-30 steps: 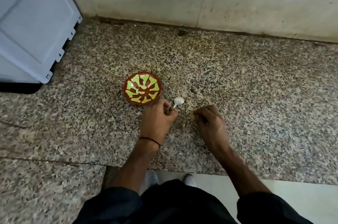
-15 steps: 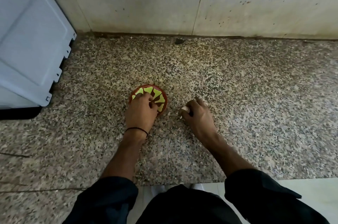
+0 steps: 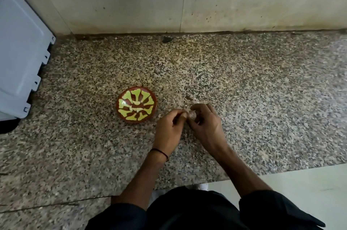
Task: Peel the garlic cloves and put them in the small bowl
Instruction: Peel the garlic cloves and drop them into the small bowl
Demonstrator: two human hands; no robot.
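Left hand off the bowl since half a second ago, now joined with right hand on the clove.

Both hands together over the speckled bench, just right of the bowl and apart from it; right fingers curled round the clove, left thumb and fingertips pinching its end, only a small brownish patch of it showing between them. Clove outside the bowl, too blurred to tell whether peeled. Bowl red-brown with yellow-green pattern, flat on the bench. Thin black band on the left wrist. Stained wall behind; pale blue-grey panel at far left.
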